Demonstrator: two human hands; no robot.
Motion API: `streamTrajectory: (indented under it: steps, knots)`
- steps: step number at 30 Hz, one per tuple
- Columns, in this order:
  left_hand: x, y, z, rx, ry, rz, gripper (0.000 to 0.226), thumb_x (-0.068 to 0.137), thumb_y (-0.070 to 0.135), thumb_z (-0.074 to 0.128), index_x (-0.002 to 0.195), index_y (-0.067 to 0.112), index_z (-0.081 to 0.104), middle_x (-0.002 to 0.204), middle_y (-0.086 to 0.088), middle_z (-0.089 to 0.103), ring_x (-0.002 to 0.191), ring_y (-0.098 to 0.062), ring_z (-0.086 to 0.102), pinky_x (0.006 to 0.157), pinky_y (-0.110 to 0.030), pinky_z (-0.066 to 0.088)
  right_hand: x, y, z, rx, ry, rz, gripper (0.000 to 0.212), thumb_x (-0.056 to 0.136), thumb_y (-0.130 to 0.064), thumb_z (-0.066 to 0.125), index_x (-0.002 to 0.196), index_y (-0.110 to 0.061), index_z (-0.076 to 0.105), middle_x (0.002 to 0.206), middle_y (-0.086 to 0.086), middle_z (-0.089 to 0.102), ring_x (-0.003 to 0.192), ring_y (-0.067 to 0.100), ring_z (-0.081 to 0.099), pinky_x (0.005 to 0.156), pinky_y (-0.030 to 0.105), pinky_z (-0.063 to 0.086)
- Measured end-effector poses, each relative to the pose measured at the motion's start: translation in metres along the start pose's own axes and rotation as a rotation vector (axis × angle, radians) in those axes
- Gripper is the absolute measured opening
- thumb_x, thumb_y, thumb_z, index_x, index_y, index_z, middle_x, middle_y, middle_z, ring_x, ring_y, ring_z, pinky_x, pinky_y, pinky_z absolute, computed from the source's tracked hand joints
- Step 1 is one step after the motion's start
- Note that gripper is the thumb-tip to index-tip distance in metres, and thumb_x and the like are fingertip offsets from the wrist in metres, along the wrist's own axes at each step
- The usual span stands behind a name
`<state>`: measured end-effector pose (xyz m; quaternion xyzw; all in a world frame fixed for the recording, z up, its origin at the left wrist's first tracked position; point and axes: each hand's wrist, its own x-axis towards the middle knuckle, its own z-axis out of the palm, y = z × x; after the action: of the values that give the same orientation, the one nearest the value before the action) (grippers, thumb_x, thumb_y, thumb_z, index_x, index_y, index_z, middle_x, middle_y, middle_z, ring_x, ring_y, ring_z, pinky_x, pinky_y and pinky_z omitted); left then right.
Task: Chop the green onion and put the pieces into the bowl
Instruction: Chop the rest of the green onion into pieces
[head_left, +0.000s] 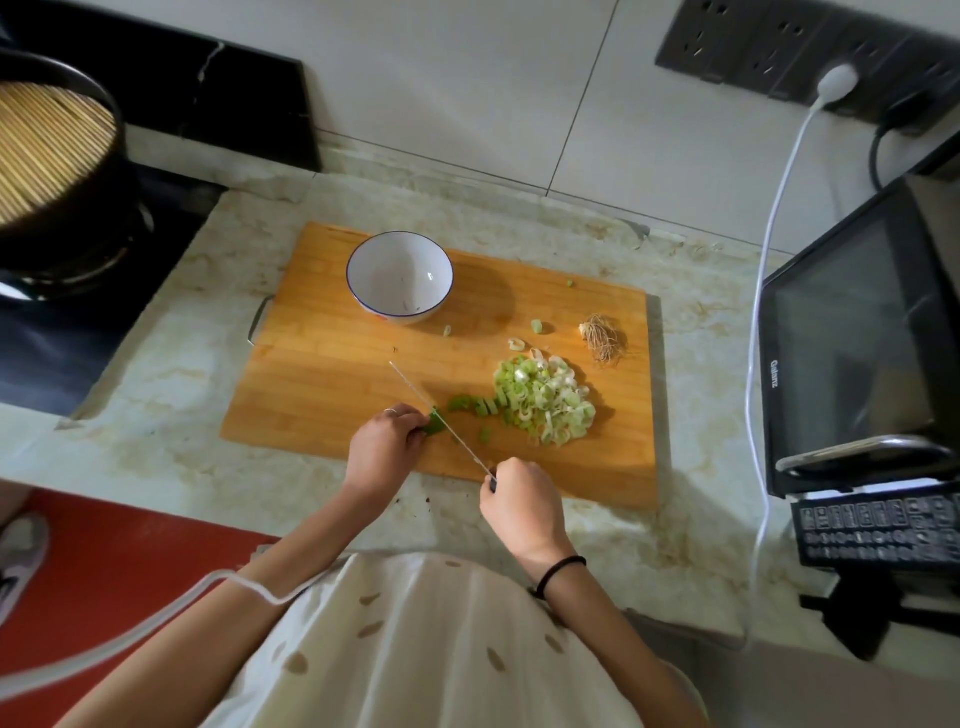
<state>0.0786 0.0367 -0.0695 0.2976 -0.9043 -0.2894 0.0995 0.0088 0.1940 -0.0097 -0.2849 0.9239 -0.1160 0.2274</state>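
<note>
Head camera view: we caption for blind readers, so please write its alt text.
A person's left hand holds a green onion stub on a wooden cutting board while the right hand slices it with a knife. Chopped pieces lie piled to the right; a white bowl stands farther back.

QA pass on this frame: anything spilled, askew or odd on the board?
Minor only. A few stray slices lie apart from the chopped pile, one near the bowl. The cut root tuft sits beside the pile. All on the cutting board; nothing off it.
</note>
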Motion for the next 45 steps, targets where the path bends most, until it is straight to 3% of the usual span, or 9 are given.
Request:
streamTrajectory:
  steps: [3, 8, 22, 26, 30, 34, 38, 45]
  knots:
    - [0.002, 0.0, -0.001, -0.008, -0.016, -0.026, 0.019, 0.076, 0.003, 0.067, 0.091, 0.011, 0.074, 0.098, 0.0, 0.07, 0.074, -0.024, 0.065, 0.055, -0.027, 0.047, 0.0, -0.003, 0.003, -0.021, 0.011, -0.001, 0.022, 0.087, -0.016, 0.048, 0.065, -0.014, 0.046, 0.078, 0.012, 0.066, 0.076, 0.031, 0.063, 0.055, 0.027, 0.034]
    - [0.003, 0.002, -0.001, -0.001, -0.024, -0.031, 0.019, 0.075, 0.001, 0.067, 0.089, 0.011, 0.075, 0.096, -0.001, 0.071, 0.073, -0.024, 0.065, 0.055, -0.025, 0.044, 0.003, -0.005, 0.008, -0.01, -0.012, 0.036, 0.017, 0.087, -0.017, 0.049, 0.079, -0.009, 0.06, 0.086, 0.011, 0.068, 0.083, 0.031, 0.064, 0.057, 0.026, 0.036]
    - [0.009, 0.003, -0.001, 0.001, -0.042, -0.037, 0.022, 0.074, -0.004, 0.065, 0.089, 0.007, 0.074, 0.095, -0.003, 0.071, 0.078, -0.025, 0.065, 0.063, -0.03, 0.052, 0.043, -0.027, 0.012, 0.027, -0.129, 0.142, 0.014, 0.087, -0.02, 0.051, 0.087, -0.01, 0.06, 0.09, 0.008, 0.068, 0.087, 0.028, 0.065, 0.058, 0.026, 0.043]
    - [0.009, 0.003, -0.002, 0.017, -0.053, -0.046, 0.022, 0.075, -0.001, 0.064, 0.091, 0.009, 0.074, 0.097, -0.001, 0.071, 0.08, -0.024, 0.065, 0.063, -0.029, 0.05, 0.043, -0.023, 0.012, 0.039, -0.124, 0.139, 0.015, 0.088, -0.022, 0.049, 0.076, -0.014, 0.05, 0.083, 0.005, 0.064, 0.083, 0.028, 0.064, 0.055, 0.026, 0.04]
    - [0.009, 0.005, -0.003, 0.013, -0.047, -0.079, 0.022, 0.075, 0.001, 0.064, 0.09, 0.013, 0.074, 0.096, 0.001, 0.071, 0.079, -0.023, 0.065, 0.06, -0.028, 0.048, 0.037, -0.017, 0.009, 0.054, -0.074, 0.101, 0.032, 0.089, -0.022, 0.048, 0.059, -0.016, 0.039, 0.059, -0.005, 0.044, 0.073, 0.026, 0.063, 0.047, 0.023, 0.031]
    - [0.01, 0.006, -0.003, 0.02, -0.043, -0.045, 0.021, 0.075, 0.002, 0.065, 0.089, 0.015, 0.075, 0.094, 0.001, 0.071, 0.077, -0.023, 0.064, 0.058, -0.029, 0.05, 0.027, -0.006, -0.002, -0.069, 0.045, 0.037, 0.024, 0.09, -0.022, 0.048, 0.067, -0.017, 0.048, 0.066, 0.001, 0.056, 0.07, 0.023, 0.063, 0.052, 0.025, 0.036]
    - [0.014, 0.008, -0.001, 0.03, -0.059, -0.038, 0.021, 0.078, 0.005, 0.063, 0.093, 0.016, 0.073, 0.099, 0.003, 0.069, 0.082, -0.021, 0.063, 0.06, -0.028, 0.049, 0.017, 0.003, -0.009, -0.084, 0.125, -0.039, 0.023, 0.091, -0.021, 0.046, 0.068, -0.019, 0.045, 0.071, 0.003, 0.063, 0.067, 0.021, 0.062, 0.053, 0.024, 0.034]
    - [0.013, 0.008, 0.002, 0.013, -0.031, -0.081, 0.01, 0.078, 0.007, 0.065, 0.082, 0.013, 0.073, 0.08, -0.012, 0.068, 0.063, -0.03, 0.06, 0.051, -0.025, 0.035, 0.008, 0.0, -0.002, -0.096, 0.078, -0.116, 0.019, 0.091, -0.023, 0.046, 0.072, -0.018, 0.048, 0.076, 0.005, 0.065, 0.073, 0.023, 0.063, 0.054, 0.025, 0.036]
